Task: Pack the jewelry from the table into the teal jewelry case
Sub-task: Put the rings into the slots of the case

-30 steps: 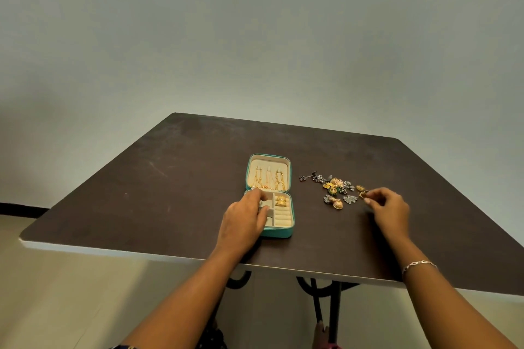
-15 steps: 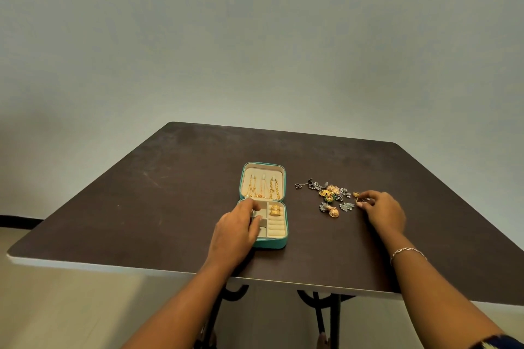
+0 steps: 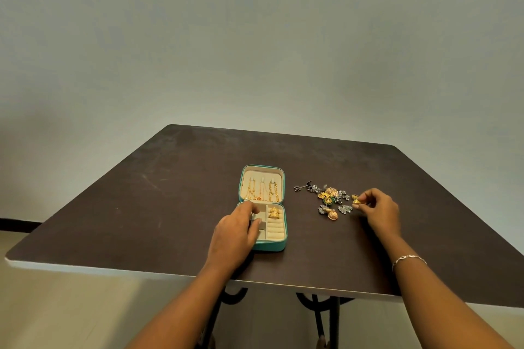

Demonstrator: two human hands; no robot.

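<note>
The teal jewelry case (image 3: 269, 246) lies open in the middle of the dark table (image 3: 170, 193), cream inside. Gold chains (image 3: 262, 191) hang in its raised lid, and a gold bell-shaped earring (image 3: 274, 212) sits in a top right compartment. My left hand (image 3: 236, 232) rests on the case's left side, fingers over its left compartments. To the right lies a pile of gold and silver jewelry (image 3: 330, 198). My right hand (image 3: 378, 212) is at the pile's right edge and pinches a small gold earring (image 3: 355, 201) between thumb and fingertips.
The table's near edge runs just under my forearms, with black metal legs (image 3: 320, 320) below it. A silver bracelet (image 3: 408, 259) is on my right wrist. A plain wall stands behind the table.
The right hand has lifted slightly at the pile's edge with the small gold earring pinched in its fingers. The left hand stays on the case. The view has tilted a little.
</note>
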